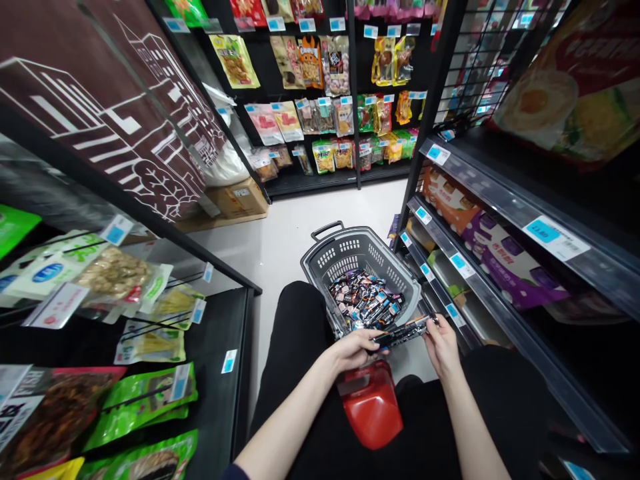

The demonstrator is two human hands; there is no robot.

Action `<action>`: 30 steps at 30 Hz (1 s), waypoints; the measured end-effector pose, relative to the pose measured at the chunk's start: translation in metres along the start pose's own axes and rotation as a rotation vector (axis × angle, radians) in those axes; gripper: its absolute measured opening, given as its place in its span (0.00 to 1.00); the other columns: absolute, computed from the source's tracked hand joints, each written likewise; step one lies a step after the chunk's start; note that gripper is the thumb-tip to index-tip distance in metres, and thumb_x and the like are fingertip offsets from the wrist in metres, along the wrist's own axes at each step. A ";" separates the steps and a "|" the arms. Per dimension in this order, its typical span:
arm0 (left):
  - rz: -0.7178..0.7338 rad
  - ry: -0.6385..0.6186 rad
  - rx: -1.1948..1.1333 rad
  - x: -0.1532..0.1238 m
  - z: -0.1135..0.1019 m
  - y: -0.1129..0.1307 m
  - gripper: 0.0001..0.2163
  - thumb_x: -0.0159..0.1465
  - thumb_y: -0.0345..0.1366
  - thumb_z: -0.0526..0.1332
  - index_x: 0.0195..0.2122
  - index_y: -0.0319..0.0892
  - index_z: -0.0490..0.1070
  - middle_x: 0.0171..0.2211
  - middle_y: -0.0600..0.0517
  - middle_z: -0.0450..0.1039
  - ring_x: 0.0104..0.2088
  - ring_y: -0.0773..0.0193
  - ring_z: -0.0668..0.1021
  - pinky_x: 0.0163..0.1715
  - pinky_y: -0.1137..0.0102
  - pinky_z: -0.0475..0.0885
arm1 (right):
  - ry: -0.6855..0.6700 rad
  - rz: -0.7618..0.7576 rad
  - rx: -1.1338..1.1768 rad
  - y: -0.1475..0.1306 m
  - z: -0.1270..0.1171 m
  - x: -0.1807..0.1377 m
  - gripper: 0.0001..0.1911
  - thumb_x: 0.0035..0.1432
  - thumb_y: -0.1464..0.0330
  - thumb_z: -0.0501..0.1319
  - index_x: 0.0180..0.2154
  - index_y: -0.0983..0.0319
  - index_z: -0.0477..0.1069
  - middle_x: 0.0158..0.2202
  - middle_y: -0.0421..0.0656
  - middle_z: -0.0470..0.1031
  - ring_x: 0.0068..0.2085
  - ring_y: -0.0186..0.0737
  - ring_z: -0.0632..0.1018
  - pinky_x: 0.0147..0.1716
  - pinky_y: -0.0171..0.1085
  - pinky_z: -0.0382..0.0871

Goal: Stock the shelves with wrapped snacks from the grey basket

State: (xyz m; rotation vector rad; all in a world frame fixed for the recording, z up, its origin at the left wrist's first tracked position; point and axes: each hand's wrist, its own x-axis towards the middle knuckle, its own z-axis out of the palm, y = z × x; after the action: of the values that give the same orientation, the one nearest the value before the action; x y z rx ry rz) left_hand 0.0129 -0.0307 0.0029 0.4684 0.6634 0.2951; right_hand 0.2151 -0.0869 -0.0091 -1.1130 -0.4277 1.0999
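Observation:
My left hand (356, 350) and my right hand (443, 347) are both closed on a row of small dark snack packets (403, 331), held level between them, one hand at each end. Just beyond the hands stands a grey shopping basket (350, 250) on the floor, with several small dark wrapped snacks (364, 300) heaped in its bottom. Below my hands, between my knees in black trousers, sits a red plastic object (371, 403).
Black shelves flank a narrow aisle. On the left hang green and clear snack bags (143, 397). On the right, shelves (500, 200) with blue price tags hold purple and orange packs. A far rack (320, 87) carries hanging snack bags. A cardboard box (237, 198) lies by the floor.

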 end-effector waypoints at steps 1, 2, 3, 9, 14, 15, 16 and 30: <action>0.034 0.025 -0.030 0.002 -0.002 0.000 0.19 0.45 0.18 0.60 0.40 0.32 0.74 0.31 0.46 0.75 0.28 0.68 0.78 0.26 0.78 0.66 | 0.003 -0.003 -0.001 0.000 0.000 0.000 0.15 0.42 0.58 0.68 0.30 0.59 0.71 0.27 0.40 0.74 0.30 0.38 0.75 0.33 0.39 0.71; 0.064 0.053 -0.056 0.003 -0.003 -0.001 0.20 0.45 0.18 0.59 0.40 0.33 0.74 0.32 0.45 0.76 0.28 0.68 0.77 0.26 0.78 0.66 | 0.008 -0.005 -0.004 0.001 -0.001 0.000 0.15 0.42 0.58 0.68 0.30 0.59 0.71 0.27 0.41 0.74 0.31 0.39 0.75 0.33 0.39 0.71; 0.092 0.083 -0.080 0.005 -0.003 -0.001 0.20 0.45 0.18 0.58 0.40 0.33 0.74 0.33 0.45 0.76 0.28 0.68 0.77 0.28 0.77 0.67 | 0.012 -0.007 -0.006 0.001 -0.001 0.000 0.15 0.42 0.58 0.68 0.30 0.59 0.70 0.28 0.41 0.74 0.32 0.39 0.76 0.34 0.40 0.71; 0.269 0.296 -0.180 0.006 -0.003 0.005 0.16 0.45 0.16 0.56 0.34 0.33 0.75 0.36 0.44 0.75 0.33 0.66 0.76 0.31 0.75 0.69 | -0.009 -0.012 0.010 0.004 0.005 0.001 0.14 0.45 0.59 0.66 0.32 0.60 0.71 0.31 0.44 0.76 0.35 0.42 0.77 0.35 0.43 0.72; 0.131 0.238 -0.131 0.000 -0.008 0.008 0.18 0.44 0.15 0.58 0.36 0.32 0.75 0.31 0.46 0.75 0.30 0.68 0.76 0.34 0.74 0.71 | -0.020 0.002 0.011 0.005 0.004 0.001 0.13 0.46 0.60 0.66 0.32 0.61 0.72 0.31 0.44 0.76 0.36 0.43 0.77 0.36 0.44 0.72; 0.092 0.211 -0.107 -0.001 -0.009 0.008 0.19 0.44 0.15 0.59 0.37 0.33 0.74 0.31 0.46 0.74 0.30 0.68 0.76 0.36 0.73 0.71 | -0.019 0.008 0.003 0.006 0.003 0.001 0.13 0.46 0.60 0.66 0.33 0.61 0.72 0.31 0.45 0.76 0.37 0.44 0.77 0.36 0.44 0.72; 0.069 0.191 -0.080 -0.002 -0.010 0.007 0.19 0.43 0.15 0.61 0.37 0.33 0.74 0.30 0.47 0.74 0.30 0.68 0.76 0.37 0.73 0.71 | -0.011 0.012 -0.004 0.007 0.002 0.001 0.14 0.45 0.60 0.67 0.33 0.61 0.72 0.31 0.45 0.77 0.37 0.44 0.77 0.36 0.43 0.72; 0.263 0.117 0.212 -0.007 0.005 0.008 0.26 0.43 0.34 0.71 0.45 0.36 0.71 0.33 0.45 0.76 0.35 0.58 0.79 0.36 0.68 0.71 | 0.146 -0.018 0.079 -0.007 -0.022 0.012 0.15 0.42 0.60 0.68 0.31 0.60 0.70 0.30 0.40 0.74 0.31 0.37 0.75 0.33 0.41 0.73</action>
State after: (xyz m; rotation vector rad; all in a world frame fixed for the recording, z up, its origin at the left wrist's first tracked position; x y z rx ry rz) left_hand 0.0102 -0.0280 0.0138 0.7478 0.7515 0.5063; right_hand 0.2406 -0.0875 -0.0159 -1.1092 -0.2769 1.0038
